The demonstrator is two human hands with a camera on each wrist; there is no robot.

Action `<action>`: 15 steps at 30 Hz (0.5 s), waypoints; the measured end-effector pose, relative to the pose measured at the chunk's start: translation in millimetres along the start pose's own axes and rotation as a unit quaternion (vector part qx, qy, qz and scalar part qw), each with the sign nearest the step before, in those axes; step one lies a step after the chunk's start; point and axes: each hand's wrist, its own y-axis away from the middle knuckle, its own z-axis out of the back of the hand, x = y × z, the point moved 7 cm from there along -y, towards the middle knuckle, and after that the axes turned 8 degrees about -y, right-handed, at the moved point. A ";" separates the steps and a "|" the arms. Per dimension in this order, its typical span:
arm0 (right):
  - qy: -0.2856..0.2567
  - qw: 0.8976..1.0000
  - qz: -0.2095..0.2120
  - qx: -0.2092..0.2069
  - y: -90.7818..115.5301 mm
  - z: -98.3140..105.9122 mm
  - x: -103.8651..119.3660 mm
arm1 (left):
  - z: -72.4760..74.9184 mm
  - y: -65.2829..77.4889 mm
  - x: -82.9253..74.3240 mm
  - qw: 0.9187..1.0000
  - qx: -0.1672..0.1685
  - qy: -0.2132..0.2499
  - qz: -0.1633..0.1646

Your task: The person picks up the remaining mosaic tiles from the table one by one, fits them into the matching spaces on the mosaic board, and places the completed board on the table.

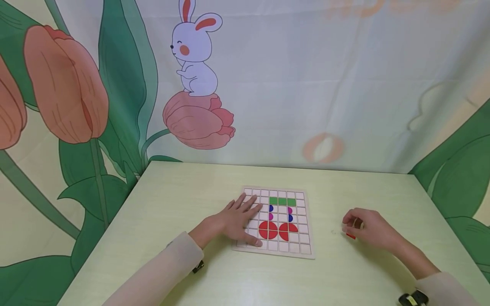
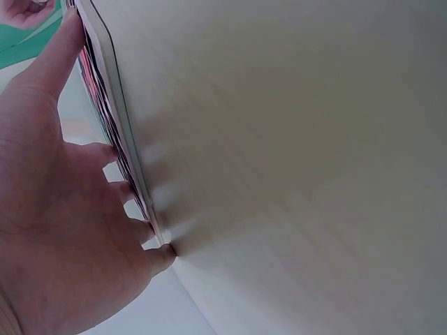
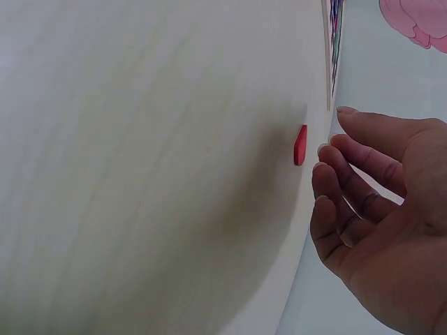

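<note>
A square gridded board (image 1: 306,250) lies on the table, set with colored pieces. Spread flat, my left hand (image 1: 239,221) rests on the board's left side with fingers straight; the left wrist view shows the fingertips on its edge. On the board are a row of green squares (image 1: 282,201), small blue and magenta half-round pieces, a full red circle (image 1: 268,230) of quarter pieces and a red circle (image 1: 287,229) lacking its lower right quarter. To the right, my right hand (image 1: 369,229) hovers, fingers loosely curved, over a loose red piece (image 3: 300,145). A small gap separates fingertips and piece.
The pale wooden table (image 1: 268,280) extends around the board. Behind it hangs a curtain (image 1: 283,85) printed with a rabbit and tulips. A dark band (image 1: 414,298) is on the right wrist.
</note>
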 end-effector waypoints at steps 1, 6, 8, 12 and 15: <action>0.002 1.000 -0.001 0.000 1.4 0.3 -1.9 | 0.0 -0.2 0.0 1.000 0.000 0.000 0.000; 0.001 1.000 -0.008 -0.005 7.7 3.2 -10.5 | 0.2 0.0 -0.1 1.000 0.001 0.001 0.003; -0.003 1.000 -0.014 -0.005 10.1 4.2 -13.7 | 0.3 0.2 -0.1 1.000 0.001 0.001 0.003; -0.009 1.000 -0.024 0.007 13.4 4.1 -18.7 | 0.7 0.1 -0.3 1.000 0.000 0.004 0.003; -0.009 0.999 -0.031 0.017 14.3 2.4 -22.6 | 1.2 0.5 -0.7 1.000 0.000 0.004 0.002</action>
